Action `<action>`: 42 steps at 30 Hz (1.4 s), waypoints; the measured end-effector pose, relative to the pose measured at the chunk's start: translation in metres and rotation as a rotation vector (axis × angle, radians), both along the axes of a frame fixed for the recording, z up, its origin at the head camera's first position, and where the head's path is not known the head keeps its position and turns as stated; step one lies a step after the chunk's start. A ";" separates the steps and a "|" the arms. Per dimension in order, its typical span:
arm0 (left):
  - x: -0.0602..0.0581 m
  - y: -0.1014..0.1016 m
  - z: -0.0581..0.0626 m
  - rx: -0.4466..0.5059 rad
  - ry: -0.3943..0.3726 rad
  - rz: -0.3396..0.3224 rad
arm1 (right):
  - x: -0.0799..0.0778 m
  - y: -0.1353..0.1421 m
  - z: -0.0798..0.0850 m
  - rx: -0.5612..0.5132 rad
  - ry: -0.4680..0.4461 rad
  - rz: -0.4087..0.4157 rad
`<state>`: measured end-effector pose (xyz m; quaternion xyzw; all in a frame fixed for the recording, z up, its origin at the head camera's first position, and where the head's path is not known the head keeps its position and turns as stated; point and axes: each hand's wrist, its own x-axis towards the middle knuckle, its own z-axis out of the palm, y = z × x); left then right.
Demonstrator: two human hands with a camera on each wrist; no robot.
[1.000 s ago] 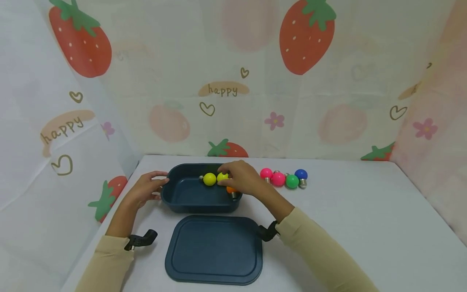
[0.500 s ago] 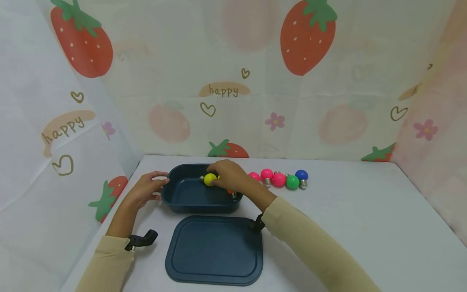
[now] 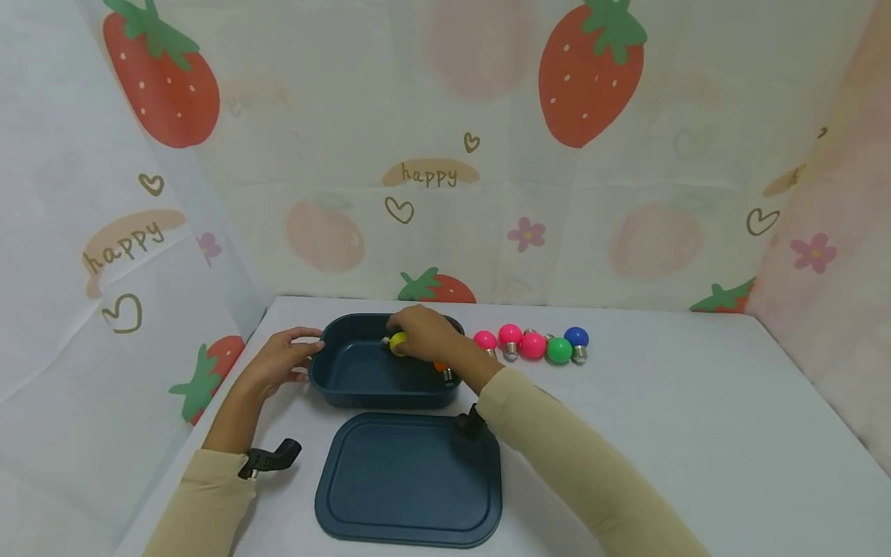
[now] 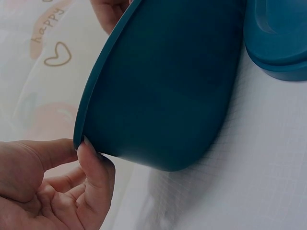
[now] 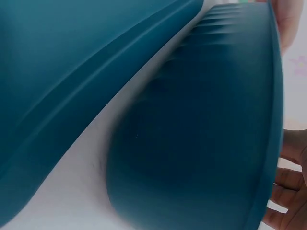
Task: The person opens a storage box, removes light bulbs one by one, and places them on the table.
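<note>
A dark blue oblong box (image 3: 386, 400) stands on the white table. My left hand (image 3: 284, 361) pinches the rim at its left end, thumb and finger meeting on the edge in the left wrist view. Reaching down inside the box, my right hand (image 3: 428, 338) has its fingers and thumb around a yellow light bulb (image 3: 397, 344), whose metal base points left. Beneath that wrist, an orange bulb (image 3: 442, 366) lies at the box's right end, partly covered. Another yellow bulb seen earlier is hidden by the hand.
The matching flat lid (image 3: 408, 480) lies just in front of the box. To the right, a row of pink bulbs (image 3: 533, 346), a green bulb (image 3: 559, 350) and a blue bulb (image 3: 576, 336) rests on the table. Printed curtains (image 3: 327, 232) enclose the back and sides.
My right hand has moved left inside the box, from the right-hand yellow bulb to the left one. A pink bulb behind the wrist has come into view. The left hand keeps its place.
</note>
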<state>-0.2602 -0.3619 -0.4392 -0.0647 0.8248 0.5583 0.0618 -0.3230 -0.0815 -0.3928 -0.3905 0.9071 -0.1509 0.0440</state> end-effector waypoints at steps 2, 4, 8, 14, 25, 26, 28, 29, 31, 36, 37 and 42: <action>0.001 0.001 0.001 -0.003 0.000 0.000 | -0.001 -0.003 -0.002 0.021 0.001 -0.010; 0.001 0.002 0.002 -0.003 0.003 0.000 | -0.003 -0.005 -0.004 0.042 0.006 -0.015; 0.001 0.002 0.002 0.000 0.004 -0.005 | -0.005 -0.009 -0.008 0.081 0.027 -0.020; 0.000 0.000 0.001 0.000 0.000 0.006 | -0.007 -0.012 -0.013 0.106 0.061 -0.017; 0.000 0.001 -0.001 -0.003 0.006 0.001 | -0.008 -0.015 -0.023 0.133 0.086 -0.002; 0.000 0.001 -0.001 -0.004 0.005 0.003 | -0.008 -0.015 -0.023 0.134 0.084 -0.001; 0.000 0.001 -0.001 -0.003 0.002 0.007 | -0.008 -0.015 -0.024 0.130 0.078 -0.001; -0.001 0.001 -0.001 -0.005 0.000 0.007 | -0.008 -0.014 -0.024 0.126 0.075 -0.002; -0.001 0.001 -0.002 -0.008 -0.001 0.006 | -0.007 -0.014 -0.024 0.120 0.071 -0.002; -0.001 0.000 -0.001 -0.004 -0.001 0.007 | -0.005 -0.011 -0.023 0.108 0.066 -0.001; -0.001 0.001 -0.001 -0.004 0.001 0.005 | -0.005 -0.011 -0.022 0.107 0.067 0.000; -0.001 0.001 0.000 -0.003 0.000 0.004 | 0.000 -0.009 -0.016 0.091 0.076 0.005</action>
